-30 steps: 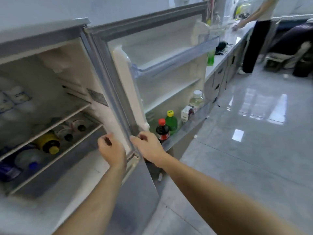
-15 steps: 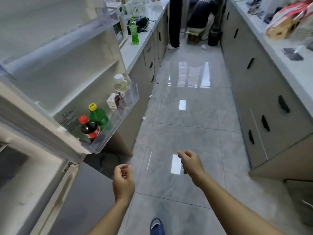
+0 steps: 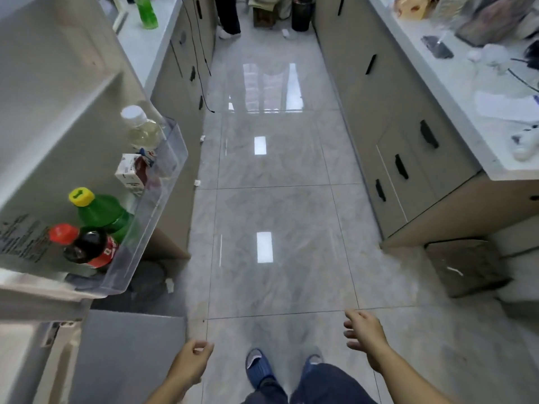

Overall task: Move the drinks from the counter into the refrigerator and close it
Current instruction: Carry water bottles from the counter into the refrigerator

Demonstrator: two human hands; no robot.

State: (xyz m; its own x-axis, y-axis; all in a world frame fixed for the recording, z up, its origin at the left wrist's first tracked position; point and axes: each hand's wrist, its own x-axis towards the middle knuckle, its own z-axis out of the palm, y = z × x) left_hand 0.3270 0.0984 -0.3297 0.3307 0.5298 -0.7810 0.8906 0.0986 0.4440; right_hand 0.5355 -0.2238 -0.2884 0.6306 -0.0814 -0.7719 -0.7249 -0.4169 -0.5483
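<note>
Step in hand, judging: fetching next drink. Left hand (image 3: 191, 361) loosely curled, right hand (image 3: 363, 333) relaxed wide, both holding nothing. Refrigerator door (image 3: 58, 91) standing open. Green bottle (image 3: 145, 11) waiting on left bench (image 3: 137, 48), far ahead. Next: walking there, gripping bottle.

White lettering stood on the red label of the dark cola bottle (image 3: 87, 248) in the door bin (image 3: 163, 182), only a curved fragment facing the camera, too partial to read; black print ran in blurred rows on the sticker (image 3: 24, 239) on the refrigerator door's inner wall, illegible; the small carton (image 3: 131, 172) carried dark printed lines on its white side, too small to make out; no other text could be read.
</note>
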